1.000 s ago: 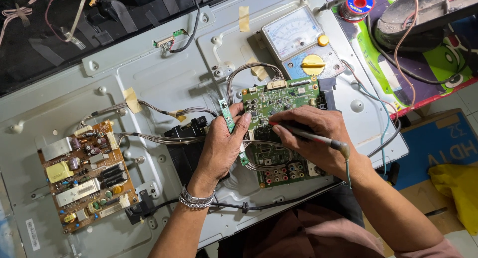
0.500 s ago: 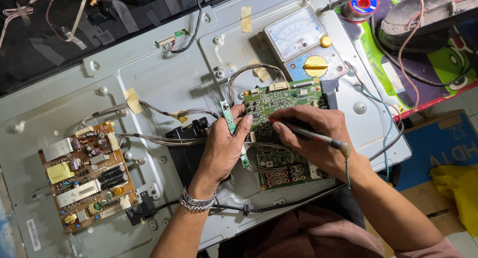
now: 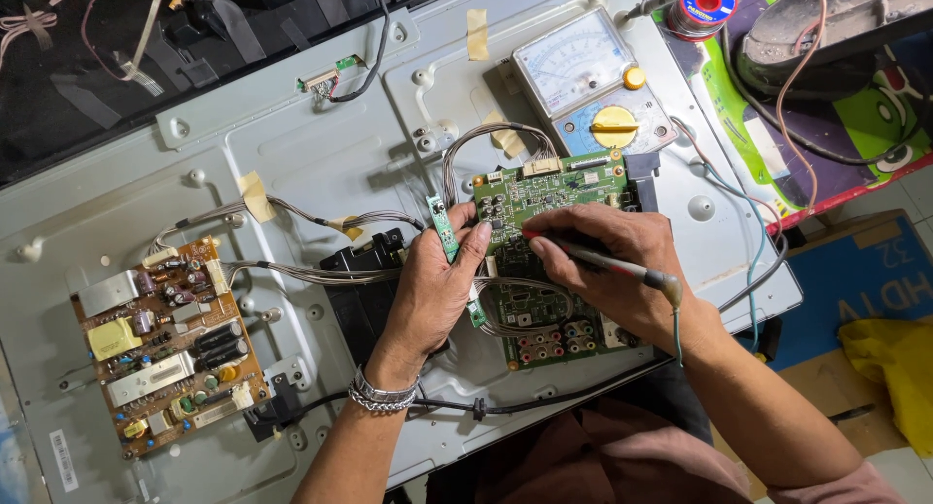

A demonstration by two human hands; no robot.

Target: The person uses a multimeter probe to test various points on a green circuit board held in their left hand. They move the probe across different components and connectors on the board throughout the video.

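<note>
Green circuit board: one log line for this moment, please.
left hand: steadying green circuit board | right hand: red probe on board | meter: behind

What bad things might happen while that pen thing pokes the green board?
The probe in the right hand touches crowded parts on the green board; a slip might bridge two contacts. The left hand rests by the grey wires and may tug them loose. The probe's lead trails by the wrist and could snag.

Blue printed carton (image 3: pixel 855 290) at right — white label (image 3: pixel 64 459) on the panel's lower left.
</note>
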